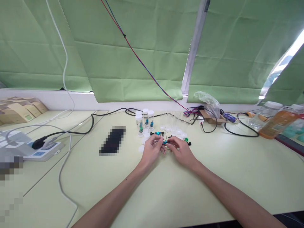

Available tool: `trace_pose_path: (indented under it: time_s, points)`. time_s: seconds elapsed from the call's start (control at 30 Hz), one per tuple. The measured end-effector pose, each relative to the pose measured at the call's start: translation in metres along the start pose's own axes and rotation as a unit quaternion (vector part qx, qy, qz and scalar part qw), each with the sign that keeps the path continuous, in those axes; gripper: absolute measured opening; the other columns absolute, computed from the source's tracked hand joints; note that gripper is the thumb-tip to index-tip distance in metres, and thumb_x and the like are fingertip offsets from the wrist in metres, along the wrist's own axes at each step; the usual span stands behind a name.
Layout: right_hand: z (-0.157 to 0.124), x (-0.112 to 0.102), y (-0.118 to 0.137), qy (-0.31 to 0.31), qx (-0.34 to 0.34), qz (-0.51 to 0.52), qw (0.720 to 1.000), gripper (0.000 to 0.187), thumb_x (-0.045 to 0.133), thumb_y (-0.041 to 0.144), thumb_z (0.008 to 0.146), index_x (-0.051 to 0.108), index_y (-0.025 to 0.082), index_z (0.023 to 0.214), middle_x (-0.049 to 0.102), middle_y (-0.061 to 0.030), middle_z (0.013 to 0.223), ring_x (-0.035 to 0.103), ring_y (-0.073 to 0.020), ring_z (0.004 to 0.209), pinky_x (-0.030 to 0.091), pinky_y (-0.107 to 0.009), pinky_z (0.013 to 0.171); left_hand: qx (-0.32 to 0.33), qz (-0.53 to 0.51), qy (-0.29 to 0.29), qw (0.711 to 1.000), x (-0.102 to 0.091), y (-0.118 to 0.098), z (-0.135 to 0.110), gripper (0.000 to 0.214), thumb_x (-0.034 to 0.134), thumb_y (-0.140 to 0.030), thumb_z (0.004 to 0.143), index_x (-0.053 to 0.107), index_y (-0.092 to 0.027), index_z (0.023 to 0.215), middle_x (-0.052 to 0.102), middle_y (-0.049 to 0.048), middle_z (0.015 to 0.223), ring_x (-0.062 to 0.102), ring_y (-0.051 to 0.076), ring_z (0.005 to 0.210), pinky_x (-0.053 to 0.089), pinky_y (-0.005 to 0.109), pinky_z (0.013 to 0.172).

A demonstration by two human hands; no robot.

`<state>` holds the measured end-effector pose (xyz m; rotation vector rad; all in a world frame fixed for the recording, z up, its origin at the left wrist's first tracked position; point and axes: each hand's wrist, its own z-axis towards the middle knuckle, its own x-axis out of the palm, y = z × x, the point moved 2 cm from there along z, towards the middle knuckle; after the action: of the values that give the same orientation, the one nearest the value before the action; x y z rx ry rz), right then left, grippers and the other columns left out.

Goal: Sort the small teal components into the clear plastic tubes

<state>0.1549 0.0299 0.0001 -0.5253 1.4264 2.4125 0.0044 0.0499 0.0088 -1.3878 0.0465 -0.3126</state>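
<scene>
Just below the centre of the frame, both hands are working close together above a pale table (133, 202). The left hand (151, 149) is pinching a small blue-and-black part (164, 142) between thumb and forefinger; the right hand (182, 152) is closing its thumb and fingertips on the part's black end, the remaining fingers curling loosely. Exact contact is being partly hidden by the fingers. Behind the left hand, another blue piece (158, 133) is lying on the table. Just beside the right hand, toward the right, a green piece (186, 139) and a black piece (189, 143) are resting close together. Left of centre, white-capped vials (141, 129) are standing in a cluster, some containing blue or green pieces. Behind the hands, clear tubes (169, 121) are standing, faint in outline. Farther left, a dark pixelated object (112, 141) is lying flat. At right, a bottle of orange liquid (276, 125) is leaning at a tilt. Green blinds (133, 63) are filling the upper frame.
</scene>
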Motion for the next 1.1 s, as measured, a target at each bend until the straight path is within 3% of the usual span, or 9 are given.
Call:
trace_pose_path:
  time_s: [0.43, 0.53, 0.63, 0.73, 1.1]
  points:
    - [0.001, -0.0012, 0.0043, 0.007, 0.007, -0.02, 1.0, 0.036, 0.044, 0.035, 0.097, 0.052, 0.019, 0.066, 0.055, 0.0016, 0.061, 0.048, -0.0121, 0.057, 0.037, -0.026, 0.059, 0.006, 0.006, 0.016, 1.0, 0.0007, 0.0006, -0.0013, 0.03, 0.067, -0.044, 0.078, 0.055, -0.017, 0.079, 0.058, -0.0007, 0.062, 0.059, 0.014, 0.052, 0.051, 0.027, 0.049]
    - [0.0011, -0.0009, 0.0035, 0.002, 0.019, -0.013, 1.0, 0.032, 0.045, 0.037, 0.097, 0.057, 0.019, 0.073, 0.058, 0.0007, 0.066, 0.05, -0.0126, 0.059, 0.039, -0.026, 0.058, 0.007, 0.005, 0.014, 1.0, 0.0001, -0.0001, -0.0006, 0.031, 0.068, -0.045, 0.077, 0.055, -0.017, 0.079, 0.058, -0.0007, 0.062, 0.059, 0.014, 0.052, 0.051, 0.028, 0.049]
    - [0.0007, -0.0013, 0.0035, -0.013, 0.023, 0.002, 1.0, 0.019, 0.054, 0.038, 0.092, 0.061, 0.02, 0.093, 0.065, -0.0019, 0.082, 0.057, -0.0141, 0.067, 0.044, -0.026, 0.061, 0.005, 0.002, 0.004, 1.0, -0.0005, -0.0012, -0.0003, 0.033, 0.069, -0.046, 0.076, 0.055, -0.017, 0.078, 0.058, -0.0008, 0.061, 0.06, 0.015, 0.052, 0.051, 0.028, 0.049]
    - [0.0, -0.0019, 0.0041, -0.017, 0.014, 0.011, 1.0, 0.022, 0.061, 0.034, 0.088, 0.059, 0.02, 0.104, 0.066, -0.0047, 0.098, 0.06, -0.0149, 0.072, 0.047, -0.026, 0.062, 0.004, -0.003, -0.001, 1.0, -0.0005, -0.002, -0.0006, 0.032, 0.069, -0.045, 0.076, 0.055, -0.017, 0.078, 0.058, -0.0007, 0.061, 0.06, 0.015, 0.052, 0.052, 0.028, 0.049]
    - [0.0004, -0.0003, 0.0017, -0.015, -0.007, -0.012, 1.0, 0.015, 0.055, 0.032, 0.091, 0.061, 0.02, 0.097, 0.066, -0.0037, 0.089, 0.058, -0.015, 0.071, 0.046, -0.026, 0.062, 0.001, 0.001, -0.001, 1.0, 0.0, -0.0013, -0.0001, 0.031, 0.068, -0.045, 0.077, 0.055, -0.017, 0.079, 0.058, -0.0008, 0.061, 0.059, 0.014, 0.052, 0.051, 0.028, 0.049]
